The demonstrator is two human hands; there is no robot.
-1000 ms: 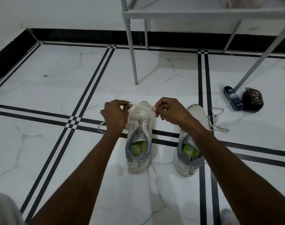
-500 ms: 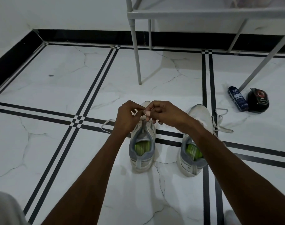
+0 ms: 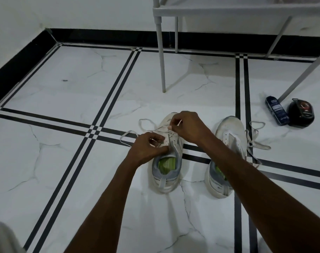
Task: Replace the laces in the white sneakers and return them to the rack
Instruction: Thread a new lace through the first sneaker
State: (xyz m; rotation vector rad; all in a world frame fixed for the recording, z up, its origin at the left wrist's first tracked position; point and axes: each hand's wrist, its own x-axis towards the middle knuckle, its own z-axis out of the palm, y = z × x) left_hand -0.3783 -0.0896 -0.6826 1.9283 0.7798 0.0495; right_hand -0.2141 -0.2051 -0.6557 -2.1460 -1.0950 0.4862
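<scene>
Lace [image 3: 160, 128] | pinched by right hand [image 3: 189, 127] | left hand [image 3: 148, 148] grips sneaker [image 3: 167, 161]

There is only one view, so no part of the scene is shared with a second camera. It is a wide-angle camera worn on the person's head, and it looks forward and steeply down at the floor [image 3: 68, 179]. Both forearms enter from the bottom edge and reach toward the middle of the frame, where the left hand [image 3: 146, 148] and the right hand [image 3: 188, 127] meet over a sneaker [image 3: 167, 161]; this is the nearest zone. The far wall [image 3: 82, 13] and its black skirting run across the top of the frame. The rack [image 3: 228, 8] is cut by the upper right edge. The tile lines bend slightly near the borders, from the wide lens.
</scene>
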